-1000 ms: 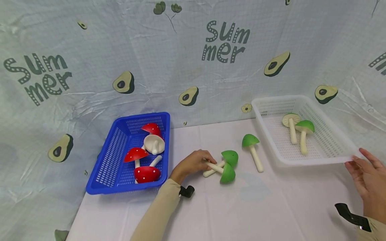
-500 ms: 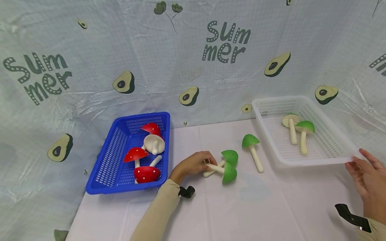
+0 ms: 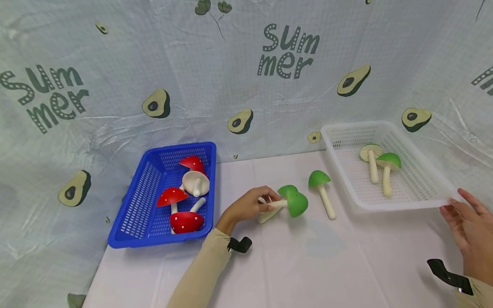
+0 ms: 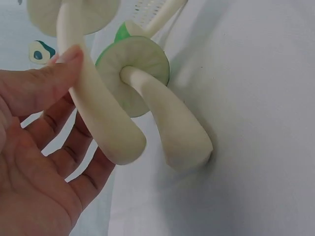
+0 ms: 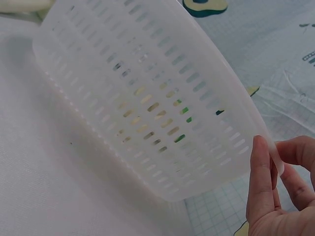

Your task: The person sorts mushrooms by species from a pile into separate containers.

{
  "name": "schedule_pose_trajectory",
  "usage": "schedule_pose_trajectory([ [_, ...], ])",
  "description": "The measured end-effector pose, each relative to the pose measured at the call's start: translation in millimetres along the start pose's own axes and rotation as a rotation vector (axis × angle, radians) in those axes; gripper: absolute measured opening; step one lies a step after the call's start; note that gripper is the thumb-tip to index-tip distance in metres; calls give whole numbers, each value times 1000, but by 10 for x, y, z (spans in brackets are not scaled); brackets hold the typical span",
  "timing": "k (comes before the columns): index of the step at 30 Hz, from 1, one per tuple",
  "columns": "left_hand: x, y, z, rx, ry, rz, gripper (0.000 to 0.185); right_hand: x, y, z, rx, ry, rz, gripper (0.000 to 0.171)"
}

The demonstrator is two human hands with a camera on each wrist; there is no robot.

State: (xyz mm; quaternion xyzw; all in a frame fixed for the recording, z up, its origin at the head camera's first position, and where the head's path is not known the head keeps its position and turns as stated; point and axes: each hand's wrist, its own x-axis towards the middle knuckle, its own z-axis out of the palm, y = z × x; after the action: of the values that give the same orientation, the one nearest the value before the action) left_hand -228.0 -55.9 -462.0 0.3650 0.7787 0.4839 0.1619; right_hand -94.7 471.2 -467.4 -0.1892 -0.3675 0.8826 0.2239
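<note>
My left hand (image 3: 250, 207) pinches the stem of a green-capped toy mushroom (image 3: 298, 204). In the left wrist view, thumb and fingers close on this pale stem (image 4: 93, 105), lifted off the table. Just behind it a second green mushroom (image 4: 172, 118) lies on the white cloth, partly covered in the head view. A third green mushroom (image 3: 325, 199) lies farther right. My right hand (image 3: 471, 229) pinches the near right corner of a white perforated basket (image 3: 408, 207) between thumb and fingers. Two green mushrooms lie inside that basket, the nearer one (image 3: 388, 164) cap away from me.
A blue perforated basket (image 3: 135, 216) stands at the left with several red, white-dotted mushrooms (image 3: 186, 223) in it. Behind the table (image 3: 327, 273) hangs a pale sheet (image 3: 200, 85) printed with avocados and lettering. Dark straps cross both wrists.
My left hand has raised the green mushroom from the table, its cap shifting upward and slightly right over the one below. The right hand keeps its hold on the white basket.
</note>
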Motion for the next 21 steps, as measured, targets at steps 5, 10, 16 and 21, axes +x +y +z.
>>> schedule_pose_trajectory([
  [5, 56, 84, 31, -53, 61, -26, 24, -5, 5, 2, 17, -14, -8, 44],
  [10, 168, 160, 132, -168, 129, -62, 28, 2, 5, 5, 37, -12, -24, 43],
  [16, 322, 250, 250, -307, 192, -125, 34, -16, -4, -12, 49, -9, -6, 43],
  [21, 476, 338, 298, -405, 204, -160, 35, -15, -12, -3, 51, -4, 8, 44],
])
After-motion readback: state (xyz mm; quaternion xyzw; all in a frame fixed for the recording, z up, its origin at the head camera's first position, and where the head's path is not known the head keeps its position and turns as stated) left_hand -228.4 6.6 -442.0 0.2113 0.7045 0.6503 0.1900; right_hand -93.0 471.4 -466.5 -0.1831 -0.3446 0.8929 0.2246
